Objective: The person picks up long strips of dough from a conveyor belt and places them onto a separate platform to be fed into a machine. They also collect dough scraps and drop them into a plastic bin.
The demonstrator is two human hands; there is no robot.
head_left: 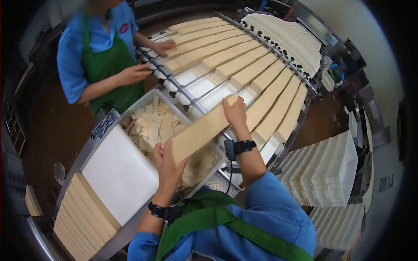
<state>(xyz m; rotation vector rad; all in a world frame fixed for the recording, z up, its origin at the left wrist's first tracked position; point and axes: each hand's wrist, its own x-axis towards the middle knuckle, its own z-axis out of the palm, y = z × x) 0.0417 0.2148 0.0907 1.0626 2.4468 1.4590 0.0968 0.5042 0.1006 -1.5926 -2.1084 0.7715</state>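
A long pale beige slab (198, 130) is held at its two ends by my hands, above a grey bin of flat beige pieces (150, 124). My left hand (169, 165) grips its near end, with the fingers wrapped round the edge. At the far end, my right hand (234, 112) is closed on the slab beside the conveyor. Rows of similar long slabs (244, 71) lie on the conveyor, between thin metal rails (204, 92). To the left of the bin is a white board (119, 174), and more slabs (85, 213) lie side by side beyond it.
A co-worker (104, 56) in a blue shirt and green apron stands across the bin at the upper left, one hand near the conveyor slabs. Stacked white trays (322, 172) stand at the right. Another person (337, 71) is in the far right background.
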